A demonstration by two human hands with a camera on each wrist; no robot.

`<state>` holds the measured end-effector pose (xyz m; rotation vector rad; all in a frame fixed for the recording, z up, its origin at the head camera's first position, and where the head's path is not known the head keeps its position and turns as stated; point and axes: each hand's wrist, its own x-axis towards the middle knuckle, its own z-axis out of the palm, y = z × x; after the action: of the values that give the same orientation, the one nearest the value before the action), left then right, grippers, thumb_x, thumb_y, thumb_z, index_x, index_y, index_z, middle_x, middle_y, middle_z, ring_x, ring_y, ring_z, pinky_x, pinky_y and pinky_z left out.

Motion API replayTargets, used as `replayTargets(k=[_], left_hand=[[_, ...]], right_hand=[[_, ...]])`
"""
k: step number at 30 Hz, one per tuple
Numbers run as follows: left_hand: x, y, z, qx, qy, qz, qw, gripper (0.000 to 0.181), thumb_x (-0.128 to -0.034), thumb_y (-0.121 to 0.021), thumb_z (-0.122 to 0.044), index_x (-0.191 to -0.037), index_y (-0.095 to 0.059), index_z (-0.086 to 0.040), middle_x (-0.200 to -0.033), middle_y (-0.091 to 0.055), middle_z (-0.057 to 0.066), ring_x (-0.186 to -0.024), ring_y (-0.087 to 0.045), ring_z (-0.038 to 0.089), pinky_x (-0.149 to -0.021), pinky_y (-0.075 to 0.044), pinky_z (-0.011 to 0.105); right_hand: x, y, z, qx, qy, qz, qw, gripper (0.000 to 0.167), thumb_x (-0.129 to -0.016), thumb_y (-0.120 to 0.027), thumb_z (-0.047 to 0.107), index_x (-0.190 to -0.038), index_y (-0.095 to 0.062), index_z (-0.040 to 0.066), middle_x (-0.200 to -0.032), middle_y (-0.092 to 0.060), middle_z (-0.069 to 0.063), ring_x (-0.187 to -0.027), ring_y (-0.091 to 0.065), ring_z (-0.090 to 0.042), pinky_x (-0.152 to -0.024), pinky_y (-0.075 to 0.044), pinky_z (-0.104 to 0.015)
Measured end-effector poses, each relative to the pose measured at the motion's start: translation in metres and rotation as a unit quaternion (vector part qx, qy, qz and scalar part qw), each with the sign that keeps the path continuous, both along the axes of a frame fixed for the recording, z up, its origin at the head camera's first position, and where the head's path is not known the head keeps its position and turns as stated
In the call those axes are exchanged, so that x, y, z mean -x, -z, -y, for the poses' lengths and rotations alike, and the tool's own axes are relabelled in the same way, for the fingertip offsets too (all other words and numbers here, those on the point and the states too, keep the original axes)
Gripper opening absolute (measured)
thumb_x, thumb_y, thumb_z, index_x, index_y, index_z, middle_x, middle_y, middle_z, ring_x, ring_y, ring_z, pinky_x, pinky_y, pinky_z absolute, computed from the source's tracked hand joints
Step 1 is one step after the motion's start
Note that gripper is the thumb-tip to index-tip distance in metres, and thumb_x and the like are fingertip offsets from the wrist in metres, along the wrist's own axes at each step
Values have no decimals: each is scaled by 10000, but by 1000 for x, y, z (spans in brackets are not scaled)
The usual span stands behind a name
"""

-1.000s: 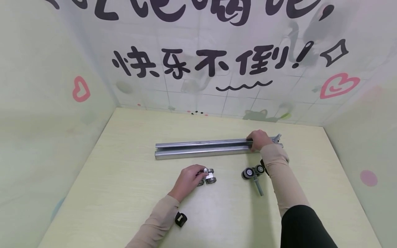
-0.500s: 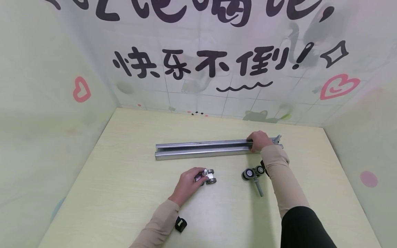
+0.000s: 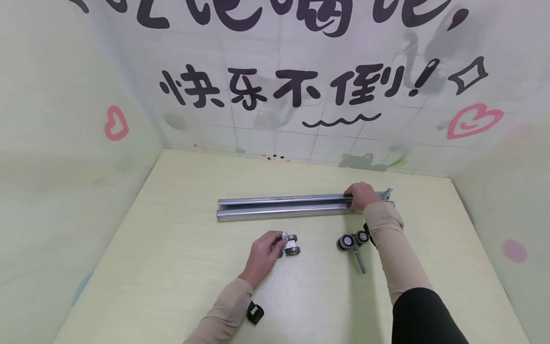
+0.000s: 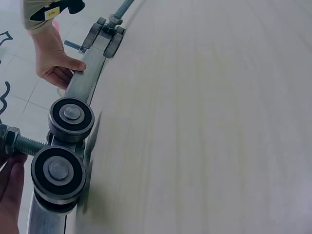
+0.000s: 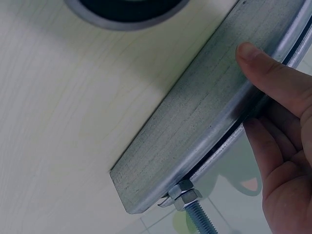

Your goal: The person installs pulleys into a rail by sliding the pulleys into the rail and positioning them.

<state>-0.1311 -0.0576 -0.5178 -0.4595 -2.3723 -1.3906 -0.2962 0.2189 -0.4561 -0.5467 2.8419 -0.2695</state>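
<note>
My left hand (image 3: 261, 255) pinches the upright threaded bolt of a four-wheeled roller trolley (image 3: 292, 244) in front of the metal track. The left wrist view shows its bearing wheels (image 4: 58, 169) close up, with fingertips (image 4: 13, 180) by the bolt and nut. With thumb and fingers across its two sides, my right hand (image 3: 362, 196) grips the steel C-channel track (image 3: 279, 210) near the right end. A bolt with nuts (image 5: 185, 195) sticks out of the slot at that end; what it joins inside is hidden. The track lies slot upward on the table.
A second roller trolley (image 3: 353, 240) lies on its side on the table, its bolt pointing toward me, close to the right forearm. Behind the track stands a printed cloth wall (image 3: 275, 138), with more cloth at both sides of the wooden table (image 3: 180, 267).
The left hand and the trolley's bolt tilt a little, then settle back in nearly the same place. The right hand keeps its grip on the track. The head view shifts slightly.
</note>
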Motion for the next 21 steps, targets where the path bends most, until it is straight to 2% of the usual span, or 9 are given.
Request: replayTargets(k=[4,11,18,21], left_hand=[[0,-2,5,-106,-185,130,9997,129,-836,-624,-49,-950,-623,11,-885,-641,84,-794,-624,153,-697,-534,218],[2,-9,31,-122,-627,-227,9977,123,-821,-621,5,-937,-609,47,-877,-636,124,-790,-630,213,-700,-544,265],[-1,-16,60,-179,-1156,-246,9928,116,-838,-592,25,-949,-597,59,-890,-631,153,-831,-630,267,-724,-546,321],[-1,-17,71,-189,-1477,-234,9886,105,-843,-586,27,-942,-602,58,-882,-635,156,-813,-627,257,-712,-542,288]], right_hand=[[-1,-1,-2,-24,34,-11,10000,513,-555,-774,-27,-1052,-647,-35,-1079,-625,-210,-996,-552,-396,-890,-447,-477],[-2,-4,0,27,39,23,10000,512,-557,-764,-40,-1055,-644,-44,-1082,-623,-215,-999,-555,-396,-888,-449,-478],[-2,-1,0,83,30,-2,10000,516,-557,-760,-53,-1059,-642,-42,-1084,-620,-220,-1002,-551,-403,-889,-447,-482],[-2,-1,0,61,49,15,10000,522,-557,-759,-55,-1065,-639,-39,-1087,-618,-221,-1001,-550,-401,-887,-448,-482]])
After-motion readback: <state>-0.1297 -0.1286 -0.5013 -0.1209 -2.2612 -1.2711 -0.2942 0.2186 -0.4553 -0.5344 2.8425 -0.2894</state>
